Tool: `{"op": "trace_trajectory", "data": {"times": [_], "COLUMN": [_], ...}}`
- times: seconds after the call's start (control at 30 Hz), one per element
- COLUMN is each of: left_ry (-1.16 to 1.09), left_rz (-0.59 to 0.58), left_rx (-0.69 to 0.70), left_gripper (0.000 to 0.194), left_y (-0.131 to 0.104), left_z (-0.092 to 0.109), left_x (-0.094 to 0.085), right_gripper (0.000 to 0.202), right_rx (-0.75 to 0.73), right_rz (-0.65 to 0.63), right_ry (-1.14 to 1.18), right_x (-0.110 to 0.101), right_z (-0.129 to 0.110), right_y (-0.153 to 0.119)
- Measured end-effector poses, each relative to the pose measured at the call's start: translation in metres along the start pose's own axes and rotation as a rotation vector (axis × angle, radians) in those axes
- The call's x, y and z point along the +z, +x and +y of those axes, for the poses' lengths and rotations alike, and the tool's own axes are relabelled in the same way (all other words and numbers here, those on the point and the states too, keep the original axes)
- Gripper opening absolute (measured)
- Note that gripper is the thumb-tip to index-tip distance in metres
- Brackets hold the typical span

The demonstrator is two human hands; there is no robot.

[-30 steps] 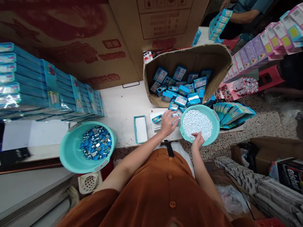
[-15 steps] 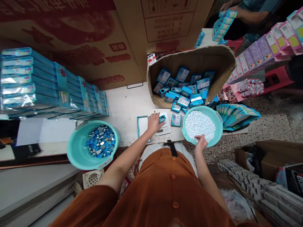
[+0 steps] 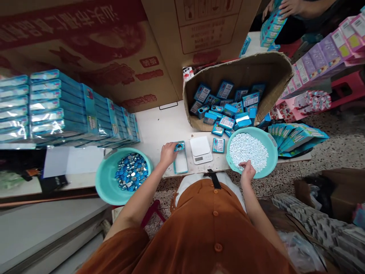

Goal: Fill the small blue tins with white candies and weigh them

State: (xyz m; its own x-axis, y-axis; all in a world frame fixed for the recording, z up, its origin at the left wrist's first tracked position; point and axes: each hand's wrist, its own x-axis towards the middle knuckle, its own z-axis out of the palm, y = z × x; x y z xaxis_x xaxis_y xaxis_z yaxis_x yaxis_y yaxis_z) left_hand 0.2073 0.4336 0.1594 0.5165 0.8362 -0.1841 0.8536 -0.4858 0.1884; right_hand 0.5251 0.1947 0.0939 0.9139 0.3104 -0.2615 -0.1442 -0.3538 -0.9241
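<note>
My left hand (image 3: 168, 153) is closed around a small blue box (image 3: 179, 147) with a round opening on top. It holds the box at the far end of a blue-edged, white-bottomed open carton (image 3: 180, 163). Right of that carton lies a white digital scale (image 3: 200, 147) with nothing on its plate. My right hand (image 3: 248, 172) is at the near side of a turquoise basin (image 3: 273, 152), fingers pinched together over small white pellets (image 3: 248, 149). Whatever they hold is hidden. A single blue box (image 3: 218, 145) lies between scale and basin.
Behind the scale, a cardboard box (image 3: 273, 72) on its side holds several blue boxes. At left are a basin (image 3: 102, 167) of blue and silver caps and stacked blue packs (image 3: 74, 110). Blue cartons (image 3: 302, 139) fan out at right. Another person's hands (image 3: 291, 7) hold cartons at the back.
My left hand has moved the small blue box left, off the scale, to the open carton. My right hand stays at the pellet basin. The camera view has shifted slightly.
</note>
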Motion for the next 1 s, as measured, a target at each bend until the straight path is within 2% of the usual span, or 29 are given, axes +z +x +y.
{"op": "trace_trajectory", "data": {"times": [0.1,0.23,0.37,0.53,0.63,0.73,0.8,1.0], "left_ry": [0.053,0.084,0.103,0.091,0.105,0.172,0.209,0.235], "left_rz": [-0.055,-0.095,-0.114,-0.103,-0.177,-0.311,-0.359,-0.336], "left_rx": [0.021,0.034,0.077,0.093,0.117,0.093,0.077,-0.076], "left_gripper": [0.036,0.037,0.034,0.032,0.035,0.04,0.038,0.037], "left_y": [0.01,0.021,0.027,0.04,0.055,0.066,0.068,0.062], "left_z": [-0.009,-0.011,-0.015,-0.029,-0.036,-0.037,-0.038,-0.063], "left_x": [0.004,0.011,0.019,0.029,0.031,0.03,0.029,0.025], "right_gripper": [0.055,0.056,0.056,0.056,0.057,0.057,0.057,0.055], "right_rx": [-0.009,-0.032,-0.029,-0.022,-0.005,0.001,0.01,0.009], "right_rz": [-0.01,0.004,0.033,0.039,0.043,0.05,0.056,0.044], "right_ry": [-0.013,-0.011,-0.015,-0.027,-0.045,-0.046,-0.047,-0.048], "right_x": [0.002,0.002,0.0,-0.002,-0.003,-0.003,-0.004,-0.006], "right_z": [-0.001,-0.003,-0.005,-0.004,-0.002,-0.002,-0.003,-0.003], "right_y": [-0.002,-0.003,-0.006,-0.016,-0.02,-0.022,-0.023,-0.026]}}
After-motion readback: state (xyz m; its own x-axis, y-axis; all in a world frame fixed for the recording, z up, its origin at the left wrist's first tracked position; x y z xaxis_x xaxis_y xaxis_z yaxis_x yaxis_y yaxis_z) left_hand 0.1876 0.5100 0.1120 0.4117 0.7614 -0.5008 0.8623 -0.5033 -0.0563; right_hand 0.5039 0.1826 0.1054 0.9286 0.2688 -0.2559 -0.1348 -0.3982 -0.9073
